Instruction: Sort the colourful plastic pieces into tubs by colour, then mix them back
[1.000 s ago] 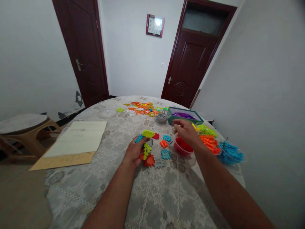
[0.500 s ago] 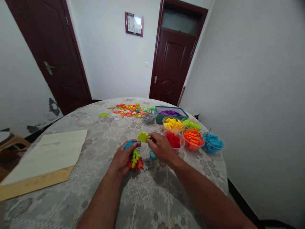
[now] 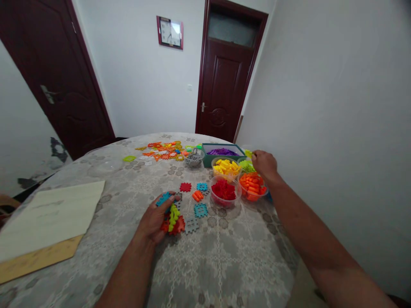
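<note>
Apparently only partly built, a joined cluster [image 3: 174, 217] sat clamped in the left hand [image 3: 155, 220] toward the near edge of the tabletop [image 3: 199, 267], the right hand [image 3: 265, 164] pinched a lime piece [image 3: 248, 153] by the right edge, and loose squares [image 3: 201, 210] lay unjoined.

Looks like a room in a home.
Has dark red panelled doors [image 3: 226, 85] with lever handles [image 3: 203, 107], a framed wall clock [image 3: 170, 33], plain white walls [image 3: 327, 111] and a flower-patterned tablecloth [image 3: 192, 269] over a rounded table.

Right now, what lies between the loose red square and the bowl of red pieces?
In the head view, a blue square piece lies between them, with small grey pieces beside it.
</note>
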### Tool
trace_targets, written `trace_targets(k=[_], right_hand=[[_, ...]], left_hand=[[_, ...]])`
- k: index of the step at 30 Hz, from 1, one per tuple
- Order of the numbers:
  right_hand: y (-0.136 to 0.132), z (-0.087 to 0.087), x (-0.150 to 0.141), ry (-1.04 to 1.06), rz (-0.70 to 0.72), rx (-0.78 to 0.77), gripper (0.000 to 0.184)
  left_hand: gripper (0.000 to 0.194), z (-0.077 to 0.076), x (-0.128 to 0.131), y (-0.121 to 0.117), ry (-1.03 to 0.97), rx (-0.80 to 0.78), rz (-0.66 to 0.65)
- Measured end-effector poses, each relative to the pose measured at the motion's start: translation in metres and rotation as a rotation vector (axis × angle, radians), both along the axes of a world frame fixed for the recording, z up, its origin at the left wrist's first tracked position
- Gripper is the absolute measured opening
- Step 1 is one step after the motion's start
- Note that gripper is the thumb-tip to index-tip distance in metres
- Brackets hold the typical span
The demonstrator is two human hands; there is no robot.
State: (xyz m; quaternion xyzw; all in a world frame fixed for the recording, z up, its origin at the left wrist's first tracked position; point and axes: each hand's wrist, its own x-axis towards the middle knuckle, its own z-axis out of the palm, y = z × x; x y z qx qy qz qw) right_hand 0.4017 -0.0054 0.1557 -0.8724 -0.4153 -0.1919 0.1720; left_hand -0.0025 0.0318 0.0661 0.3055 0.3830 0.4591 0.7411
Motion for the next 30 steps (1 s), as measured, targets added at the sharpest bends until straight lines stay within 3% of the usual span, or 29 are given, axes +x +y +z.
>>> trace_targets(k=[4, 8, 12, 16, 20, 22, 25, 30], right_hand=[[0.000, -0.003, 0.018, 0.030, -0.066, -0.017, 0.036], [-0.015, -0.007, -0.009, 0.047, 0.051, 0.125, 0.036], [-0.038, -0.022, -0.087, 0.200, 0.425, 0.293, 0.032], [-0.060, -0.050, -0.181, 0.466, 0.884, 0.163, 0.024], [-0.068, -0.082, -0.239, 0.565, 1.115, 0.087, 0.042], [-0.067, -0.096, -0.250, 0.512, 1.181, 0.081, 0.045], [-0.065, -0.109, -0.253, 0.435, 1.222, 0.080, 0.033], [-0.066, -0.111, -0.243, 0.463, 1.234, 0.212, 0.021]], left_hand=[[0.034, -0.005, 0.000, 0.001, 0.009, 0.009, -0.008], [0.038, -0.011, 0.000, 0.003, 0.007, 0.015, -0.017], [0.040, -0.013, 0.003, 0.002, -0.022, 0.037, 0.017], [0.042, -0.015, 0.006, -0.001, -0.056, 0.062, 0.048], [0.054, -0.019, 0.009, -0.003, -0.083, 0.110, 0.082], [0.057, -0.020, 0.011, -0.005, -0.085, 0.130, 0.087], [0.055, -0.022, 0.015, -0.007, -0.087, 0.150, 0.066], [0.046, -0.023, 0.015, -0.005, -0.170, 0.063, 0.022]])
